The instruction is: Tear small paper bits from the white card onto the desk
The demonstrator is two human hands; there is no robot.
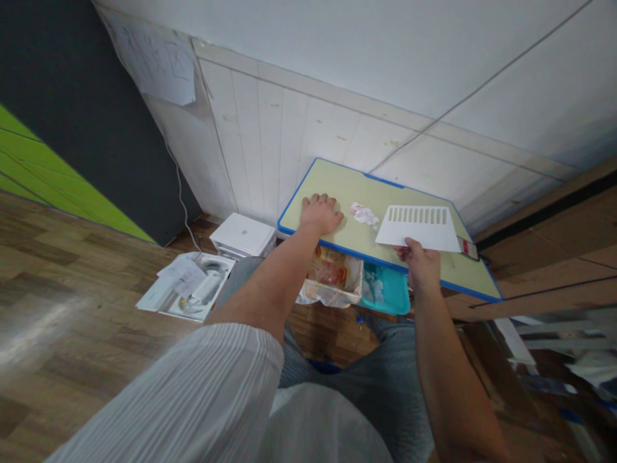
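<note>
My left hand [321, 215] rests palm down near the left end of a small pale yellow table [332, 177] with a blue rim, its fingers spread. Between thumb and fingers, my right hand [419, 262] grips the front edge of a white card [418, 233] with a row of slots along its far side. The card is over the right part of the tabletop. A crumpled heap of whitish paper scraps [364, 214] lies between my hands. Partly covered by the card, a phone-like flat object [468, 249] sits at the table's right.
Below the table's front edge are a lined bin [354, 292] and a turquoise tray [398, 299]. White boxes [243, 235] are stacked on the floor at left, beside an open box [195, 289] holding a white device. A cable [429, 132] runs along the wall behind.
</note>
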